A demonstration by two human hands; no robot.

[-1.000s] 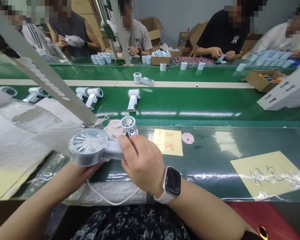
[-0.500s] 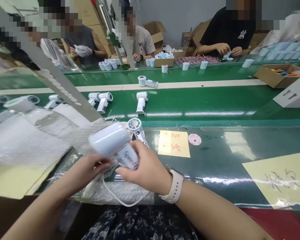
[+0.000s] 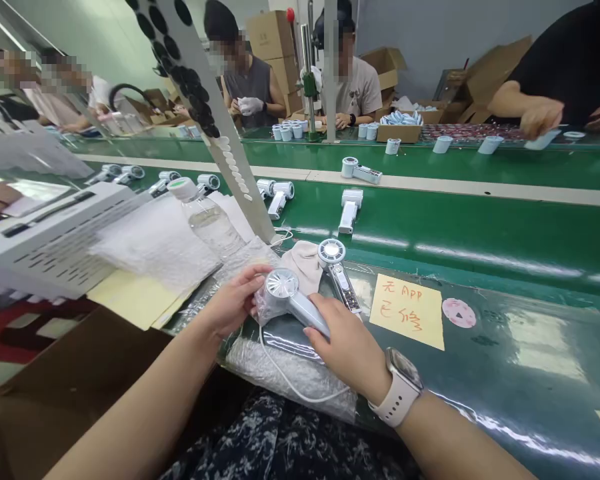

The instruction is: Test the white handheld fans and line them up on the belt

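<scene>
A pale handheld fan (image 3: 311,315) is held over the near bench edge, its round silver grille facing up toward me. My right hand (image 3: 347,340) is wrapped round its handle. My left hand (image 3: 240,300) is closed at the left rim of the fan head, fingers above and thumb below. Crinkled clear plastic (image 3: 270,308) shows between that hand and the fan head; how far it covers the fan I cannot tell. Just beyond lies a second fan (image 3: 345,283) with its handle's inner parts exposed, beside a light cloth (image 3: 303,263). A white cable (image 3: 300,393) loops beneath the held fan.
A slanted metal post (image 3: 230,160) rises beyond my left hand. Left stand a water bottle (image 3: 213,223) and a white slotted box (image 3: 65,233). Several fans lie along the green conveyor (image 3: 430,220). A yellow note (image 3: 407,310) lies right. Co-workers sit across.
The fan has turned from showing its barrel side to showing its grille, and its head is lower. My left hand has moved from below the head to its left rim. The view has swung left.
</scene>
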